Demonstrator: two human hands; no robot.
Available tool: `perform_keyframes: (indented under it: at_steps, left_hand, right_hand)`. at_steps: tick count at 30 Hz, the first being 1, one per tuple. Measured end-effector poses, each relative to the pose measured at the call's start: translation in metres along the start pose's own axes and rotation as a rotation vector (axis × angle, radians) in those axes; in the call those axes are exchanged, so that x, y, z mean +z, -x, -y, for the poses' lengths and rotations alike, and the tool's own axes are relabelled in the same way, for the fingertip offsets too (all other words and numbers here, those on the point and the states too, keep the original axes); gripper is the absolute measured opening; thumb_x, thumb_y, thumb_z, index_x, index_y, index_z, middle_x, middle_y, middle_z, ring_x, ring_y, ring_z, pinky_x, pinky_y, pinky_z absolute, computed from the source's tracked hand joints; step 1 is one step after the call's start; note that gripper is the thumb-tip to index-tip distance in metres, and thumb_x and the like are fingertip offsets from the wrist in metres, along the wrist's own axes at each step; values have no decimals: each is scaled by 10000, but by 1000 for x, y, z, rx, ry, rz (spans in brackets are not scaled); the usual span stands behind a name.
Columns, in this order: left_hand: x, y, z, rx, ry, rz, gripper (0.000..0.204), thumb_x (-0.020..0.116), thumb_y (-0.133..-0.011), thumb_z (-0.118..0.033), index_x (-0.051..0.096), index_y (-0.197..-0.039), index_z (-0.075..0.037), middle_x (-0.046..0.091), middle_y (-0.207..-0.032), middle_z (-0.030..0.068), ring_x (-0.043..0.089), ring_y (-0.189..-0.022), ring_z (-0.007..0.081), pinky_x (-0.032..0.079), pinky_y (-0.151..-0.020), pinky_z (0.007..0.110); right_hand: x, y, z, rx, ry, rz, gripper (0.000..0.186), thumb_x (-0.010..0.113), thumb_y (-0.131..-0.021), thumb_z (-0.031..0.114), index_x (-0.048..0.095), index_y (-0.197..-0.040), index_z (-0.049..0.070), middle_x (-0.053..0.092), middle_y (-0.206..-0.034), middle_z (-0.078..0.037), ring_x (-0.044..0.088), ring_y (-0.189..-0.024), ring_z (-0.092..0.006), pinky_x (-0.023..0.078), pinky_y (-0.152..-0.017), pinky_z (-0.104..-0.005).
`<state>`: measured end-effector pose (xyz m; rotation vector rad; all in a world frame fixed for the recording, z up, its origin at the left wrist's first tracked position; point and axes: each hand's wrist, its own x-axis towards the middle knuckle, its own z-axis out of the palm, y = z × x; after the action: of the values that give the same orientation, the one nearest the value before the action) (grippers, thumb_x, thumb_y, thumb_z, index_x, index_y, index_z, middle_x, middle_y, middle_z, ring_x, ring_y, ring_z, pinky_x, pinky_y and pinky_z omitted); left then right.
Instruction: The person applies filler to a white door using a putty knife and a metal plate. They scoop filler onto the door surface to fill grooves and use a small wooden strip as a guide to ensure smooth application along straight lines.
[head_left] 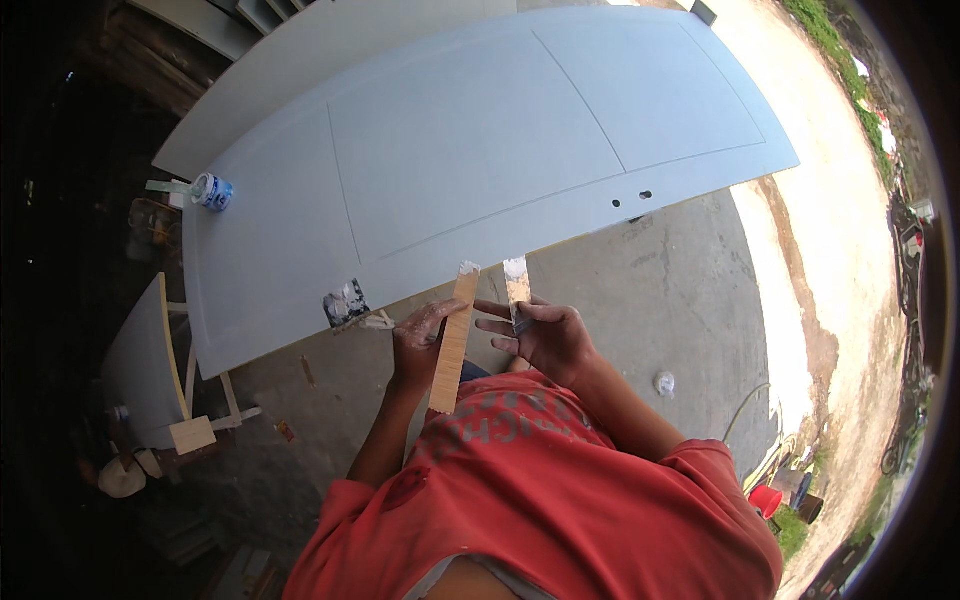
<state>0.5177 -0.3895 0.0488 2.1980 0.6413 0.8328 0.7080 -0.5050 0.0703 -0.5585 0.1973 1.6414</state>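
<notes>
Wooden strip (455, 347) with white paste (469, 268) on its tip was, in the head view, held by the left hand (416, 338), fingers closed; the right hand (556, 342) pinched a scraper (517, 285), other fingers spread, both near the pale door (450, 160).

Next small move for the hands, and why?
Probably wipe the narrow scraper in the right hand against the wooden strip in the left hand: both far ends carry white smears, and they're held side by side with a gap between.
</notes>
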Motion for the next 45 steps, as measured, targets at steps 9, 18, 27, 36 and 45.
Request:
perform_keyframes:
  at_steps: [9, 18, 27, 36, 45]
  left_hand:
    - [35, 15, 14, -457, 560, 232, 241, 655, -901, -17, 670, -1135, 39, 696, -1087, 160, 705, -979, 242, 562, -844, 384]
    - [70, 13, 39, -1005, 715, 325, 344, 592, -998, -83, 486, -1303, 38, 596, -996, 92, 659, -760, 162, 564, -614, 302]
    - [85, 18, 51, -1165, 735, 427, 294, 567, -1001, -63, 484, -1277, -7, 624, -953, 75, 598, -630, 119, 481, -491, 255]
    - [81, 37, 34, -941, 474, 428, 255, 532, -993, -38, 541, -1245, -3, 712, -899, 65, 512, -509, 51, 404, -427, 210]
    - [71, 45, 34, -983, 358, 323, 249, 539, -976, -35, 600, -1216, -13, 728, -894, 58, 534, -523, 63, 421, -458, 252]
  right_hand:
    - [-29, -8, -22, -145, 353, -204, 340, 577, -984, 194, 564, -1287, 39, 637, -1083, -72, 586, -995, -171, 486, -851, -352]
    - [-73, 6, -16, -248, 408, -391, 331, 566, -982, 160, 530, -1277, 13, 689, -1009, -163, 643, -697, -192, 504, -571, -289]
    - [-102, -17, -30, -112, 396, -503, 152, 614, -933, 159, 628, -993, 20, 653, -717, -65, 479, -429, -99, 346, -383, -245]
    - [-115, -32, -38, -106, 429, -422, 137, 577, -938, 164, 607, -931, 30, 575, -671, -23, 423, -472, -79, 243, -404, -239]
    - [-112, -48, -49, 1, 132, -441, 101, 558, -952, 141, 568, -871, 82, 488, -626, -6, 327, -415, -68, 229, -394, -233]
